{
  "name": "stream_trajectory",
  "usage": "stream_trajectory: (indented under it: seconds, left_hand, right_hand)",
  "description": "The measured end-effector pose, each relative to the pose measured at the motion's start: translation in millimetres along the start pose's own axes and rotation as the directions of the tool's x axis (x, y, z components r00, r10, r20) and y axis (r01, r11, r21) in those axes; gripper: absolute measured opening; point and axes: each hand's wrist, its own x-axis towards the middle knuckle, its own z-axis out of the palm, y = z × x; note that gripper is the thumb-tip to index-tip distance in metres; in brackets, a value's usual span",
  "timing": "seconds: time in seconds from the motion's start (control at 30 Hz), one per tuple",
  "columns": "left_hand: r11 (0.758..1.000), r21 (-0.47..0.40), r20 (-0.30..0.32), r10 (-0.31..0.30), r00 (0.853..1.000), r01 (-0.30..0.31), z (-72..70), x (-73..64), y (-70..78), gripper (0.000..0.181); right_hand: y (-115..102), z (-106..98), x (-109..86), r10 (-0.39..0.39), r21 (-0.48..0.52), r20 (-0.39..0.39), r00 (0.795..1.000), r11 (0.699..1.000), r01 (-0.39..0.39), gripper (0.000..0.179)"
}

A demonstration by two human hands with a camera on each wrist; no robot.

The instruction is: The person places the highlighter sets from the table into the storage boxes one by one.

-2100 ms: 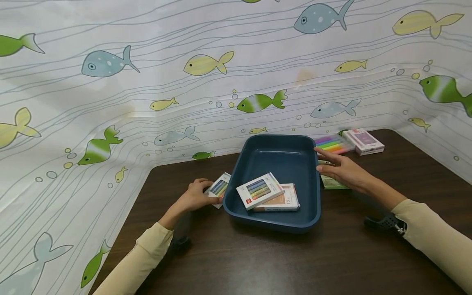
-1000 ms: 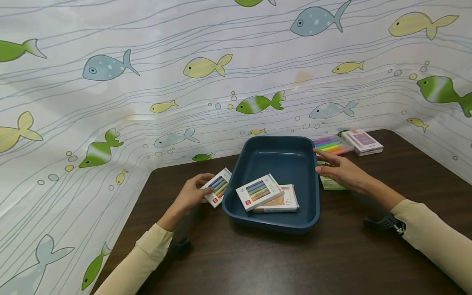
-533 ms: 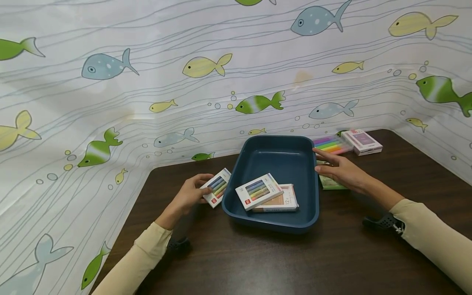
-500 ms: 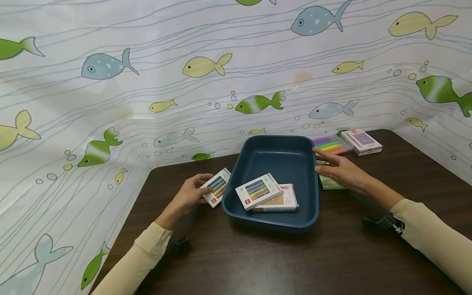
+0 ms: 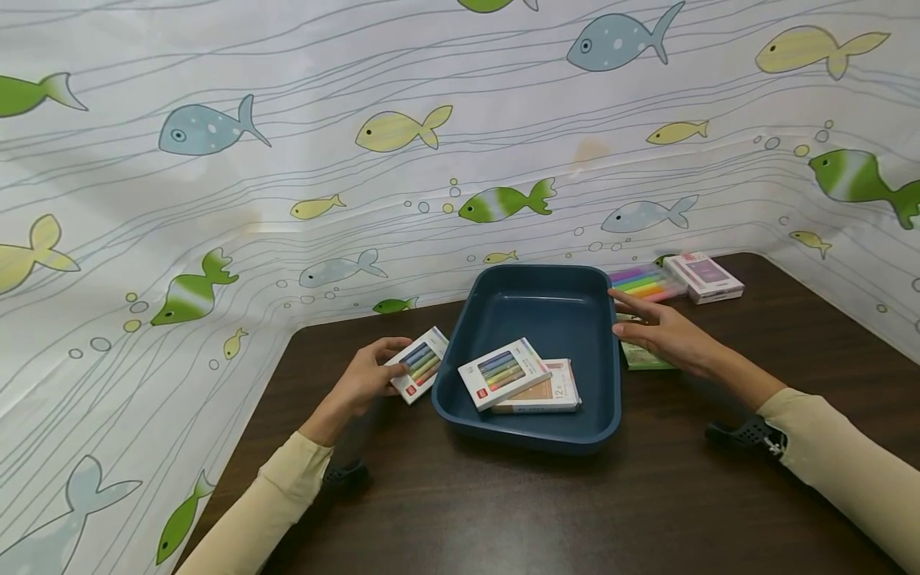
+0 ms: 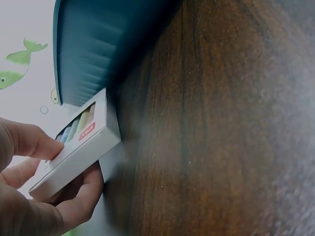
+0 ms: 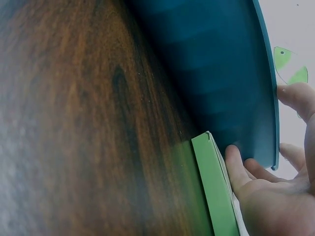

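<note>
My left hand (image 5: 359, 379) pinches a white windowed box of crayons (image 5: 426, 369), thumb on its front and fingers behind and beneath. In the left wrist view the crayon box (image 6: 74, 147) leans tilted, its far end close to the blue tray's outer wall (image 6: 88, 49). Inside the blue tray (image 5: 553, 307) lies a similar crayon box (image 5: 496, 382), partly on top of a white and tan box (image 5: 564, 391) marked 12. My right hand (image 5: 668, 334) touches the tray's right side with extended fingers, at the rim and outer wall.
Right of the tray, a green box (image 5: 647, 358) lies partly hidden beneath my right hand. Behind it are a clear pack of rainbow-coloured pens (image 5: 643, 283) and a white and purple box (image 5: 707, 278). A fish-patterned sheet (image 5: 402, 231) rises along the dark table's back and sides.
My left hand has shifted its hold on the crayon box, bringing the thumb onto the front and tilting it up, then moved it slightly left. The right hand and tray stay almost still.
</note>
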Motion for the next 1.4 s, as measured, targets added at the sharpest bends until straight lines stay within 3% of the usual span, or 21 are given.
stream_trajectory:
  seconds: [0.07,0.3,0.4,0.63,0.87,1.2,1.4]
  left_hand:
    - [1.000,0.002,0.001,0.008,1.000,-0.008,0.4,-1.1,0.8,0.044]
    - [1.000,-0.014,-0.039,-0.004,0.999,0.003,-5.3,16.9,-26.9,0.040]
    - [1.000,-0.019,-0.039,0.001,0.999,-0.001,-6.2,16.6,-27.7,0.041]
    - [0.999,-0.046,-0.039,0.025,0.999,-0.027,-7.8,15.2,-22.9,0.040]
    - [0.996,-0.079,-0.093,0.039,0.995,-0.046,-9.4,16.9,-14.5,0.041]
    - [0.996,-0.026,-0.047,0.078,0.996,-0.080,-17.1,39.4,3.3,0.043]
    - [0.998,-0.007,-0.070,0.055,0.996,-0.055,-18.1,53.5,9.0,0.044]
  right_hand:
    - [0,0,-0.2,0.005,-0.010,-0.005,1.000,1.000,-0.005,0.071]
    - [0,0,-0.4,0.008,-0.020,-0.008,1.000,1.000,-0.008,0.070]
    - [-1,1,-1.0,0.004,-0.001,0.001,1.000,1.000,-0.004,0.071]
    - [-3,1,-3.3,0.010,-0.015,-0.011,1.000,1.000,-0.010,0.072]
    - [-2,2,-3.2,-0.007,0.003,-0.010,1.000,1.000,0.007,0.072]
    - [0,4,-2.3,-0.018,0.008,-0.005,1.000,1.000,0.019,0.072]
    - [-1,3,-2.4,-0.015,0.023,-0.014,1.000,1.000,0.016,0.075]
